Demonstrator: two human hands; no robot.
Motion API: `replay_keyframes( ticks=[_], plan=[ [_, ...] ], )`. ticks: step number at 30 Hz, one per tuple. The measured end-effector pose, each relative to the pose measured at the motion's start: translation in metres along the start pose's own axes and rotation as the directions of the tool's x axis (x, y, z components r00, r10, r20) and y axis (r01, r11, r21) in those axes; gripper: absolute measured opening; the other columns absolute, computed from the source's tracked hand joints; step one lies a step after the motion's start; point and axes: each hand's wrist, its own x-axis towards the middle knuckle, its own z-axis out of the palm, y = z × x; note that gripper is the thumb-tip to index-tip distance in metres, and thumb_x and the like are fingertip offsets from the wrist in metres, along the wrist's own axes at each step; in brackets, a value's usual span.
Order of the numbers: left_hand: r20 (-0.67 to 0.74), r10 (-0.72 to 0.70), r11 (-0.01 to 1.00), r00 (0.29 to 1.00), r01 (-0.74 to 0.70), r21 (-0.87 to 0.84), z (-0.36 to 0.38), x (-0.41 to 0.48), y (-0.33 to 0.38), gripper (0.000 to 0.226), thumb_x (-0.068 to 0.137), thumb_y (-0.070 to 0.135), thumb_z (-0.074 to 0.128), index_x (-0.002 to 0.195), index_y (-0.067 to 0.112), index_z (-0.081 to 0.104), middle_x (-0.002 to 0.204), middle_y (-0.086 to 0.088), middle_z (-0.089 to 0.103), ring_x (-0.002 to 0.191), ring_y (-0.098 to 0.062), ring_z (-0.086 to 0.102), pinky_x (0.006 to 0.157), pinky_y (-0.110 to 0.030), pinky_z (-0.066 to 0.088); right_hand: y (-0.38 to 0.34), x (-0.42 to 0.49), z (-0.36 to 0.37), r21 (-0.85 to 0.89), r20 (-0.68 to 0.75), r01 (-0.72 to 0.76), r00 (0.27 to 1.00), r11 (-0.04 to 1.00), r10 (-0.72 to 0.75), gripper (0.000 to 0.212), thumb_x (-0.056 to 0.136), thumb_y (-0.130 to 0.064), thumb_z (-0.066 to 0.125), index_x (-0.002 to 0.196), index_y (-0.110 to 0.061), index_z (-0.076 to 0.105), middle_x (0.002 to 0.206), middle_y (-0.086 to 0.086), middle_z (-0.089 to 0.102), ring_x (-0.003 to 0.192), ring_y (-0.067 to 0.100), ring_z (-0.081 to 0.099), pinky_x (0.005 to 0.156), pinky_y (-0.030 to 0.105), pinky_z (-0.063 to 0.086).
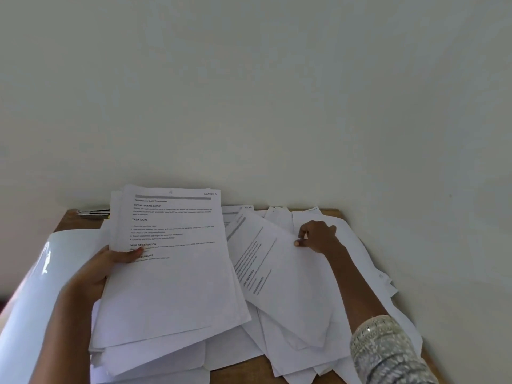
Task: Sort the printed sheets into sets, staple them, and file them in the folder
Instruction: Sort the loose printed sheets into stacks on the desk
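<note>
My left hand (pixel 109 263) grips a stack of printed sheets (pixel 171 273) by its left edge, thumb on top of the text; the top page reads "Section B" at its corner. The stack is lifted and tilted toward me above the desk. My right hand (pixel 318 236) pinches the right edge of a single printed sheet (pixel 282 278) that lies slanted over a heap of loose sheets (pixel 360 273) spread across the right half of the wooden desk (pixel 83 220). A glossy white folder (pixel 41 286) lies at the left. A stapler (pixel 92 212) sits at the back left corner.
A pale wall rises directly behind the desk and along its right side. More white sheets (pixel 155 364) lie under the held stack near the front edge. The desk's bare wood shows only at the back left and along the front.
</note>
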Motion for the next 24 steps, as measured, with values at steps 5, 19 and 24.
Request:
replay_keyframes(
  ticks=[5,19,24],
  plan=[
    [-0.063,-0.006,1.0,0.998,0.004,-0.024,-0.029,-0.007,0.0,0.031,0.087,-0.004,0.055,0.116,0.005,0.062,0.091,-0.014,0.074,0.069,-0.028,0.073,0.059,-0.039,0.06,0.017,-0.009,-0.021,0.258,-0.284,0.062,0.959,0.964,0.014,0.02,0.088,-0.019,0.066,0.074,-0.014,0.052,0.067,0.004,0.054,0.07,0.021,0.051,0.061,0.027,0.032],
    [-0.016,-0.059,0.998,0.998,0.059,0.009,0.041,-0.005,-0.015,0.033,0.086,-0.004,0.059,0.118,0.004,0.06,0.106,-0.022,0.068,0.088,-0.038,0.065,0.074,-0.045,0.055,-0.072,-0.066,0.027,0.769,-0.201,-0.12,0.887,0.628,0.416,0.021,0.093,-0.014,0.051,0.084,-0.002,0.067,0.079,0.012,0.064,0.073,0.022,0.054,0.062,0.027,0.035],
    [-0.07,-0.019,0.992,0.997,0.01,-0.127,0.047,-0.009,-0.015,0.017,0.096,0.028,0.055,0.105,0.016,0.065,0.091,-0.011,0.072,0.085,-0.031,0.065,0.07,-0.042,0.051,-0.119,-0.085,0.076,0.648,-0.208,-0.074,0.94,0.758,0.27,0.022,0.096,-0.013,0.045,0.076,-0.007,0.05,0.074,0.008,0.057,0.07,0.024,0.052,0.059,0.028,0.032]
  ],
)
